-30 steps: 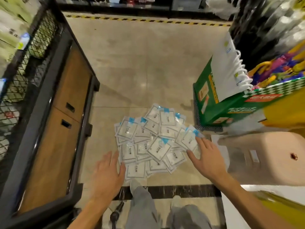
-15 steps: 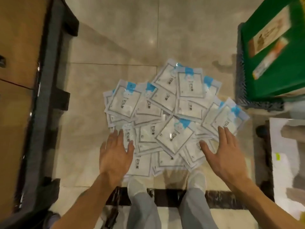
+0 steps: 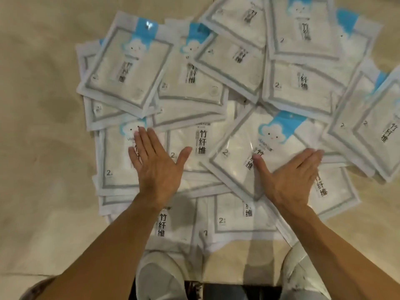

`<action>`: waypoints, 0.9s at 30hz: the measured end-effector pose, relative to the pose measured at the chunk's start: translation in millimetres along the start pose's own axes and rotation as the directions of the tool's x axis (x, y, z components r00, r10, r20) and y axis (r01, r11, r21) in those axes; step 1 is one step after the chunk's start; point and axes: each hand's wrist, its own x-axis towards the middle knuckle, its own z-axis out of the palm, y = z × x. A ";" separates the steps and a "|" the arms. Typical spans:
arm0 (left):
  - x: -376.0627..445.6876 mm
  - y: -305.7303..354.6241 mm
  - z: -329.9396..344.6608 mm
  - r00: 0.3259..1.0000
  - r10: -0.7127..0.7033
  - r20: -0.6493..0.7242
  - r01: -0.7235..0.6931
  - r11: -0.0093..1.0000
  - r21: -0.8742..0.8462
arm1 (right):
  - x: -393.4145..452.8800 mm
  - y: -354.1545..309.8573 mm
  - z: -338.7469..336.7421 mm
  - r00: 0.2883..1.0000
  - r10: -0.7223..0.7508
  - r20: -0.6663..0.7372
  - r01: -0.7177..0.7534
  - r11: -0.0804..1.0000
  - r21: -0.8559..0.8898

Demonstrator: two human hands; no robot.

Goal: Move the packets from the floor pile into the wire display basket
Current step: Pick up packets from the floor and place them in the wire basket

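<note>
Both hands flat, fingers straight: left hand (image 3: pixel 157 167), right hand (image 3: pixel 291 178) on packet pile (image 3: pixel 216 100), floor (image 3: pixel 39 148). Neither grip closed. Advise raking edges inward, then scooping underneath.

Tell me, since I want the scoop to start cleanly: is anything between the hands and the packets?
Nothing visible. The left hand and right hand lie open and flat over the packet pile on the floor. The basket is out of view.
</note>
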 end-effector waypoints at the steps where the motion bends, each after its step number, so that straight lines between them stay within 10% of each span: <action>1: 0.4 -2.2 3.8 0.999 0.013 -0.030 -0.014 0.999 -0.029 | 2.2 2.4 5.7 0.999 -0.004 -0.034 0.005 0.999 0.035; 10: -15.3 -12.3 -10.0 0.982 -0.064 -0.176 0.003 0.945 -0.328 | -3.0 10.6 6.0 0.984 0.152 -0.090 -0.117 0.944 0.308; 16: -20.7 -7.8 -29.9 0.972 -0.223 0.074 0.235 0.936 -0.261 | -7.3 23.7 -13.3 0.965 0.255 -0.066 -0.188 0.842 0.505; 21: -46.2 -31.6 -46.5 0.937 -0.145 0.318 0.326 0.691 -0.646 | -24.2 30.3 -41.1 0.951 0.199 0.235 -0.304 0.486 0.820; 27: -91.1 -73.8 -84.9 0.891 0.079 0.447 0.383 0.398 -0.834 | -36.7 29.6 -88.2 0.924 0.030 0.381 -0.326 0.581 0.746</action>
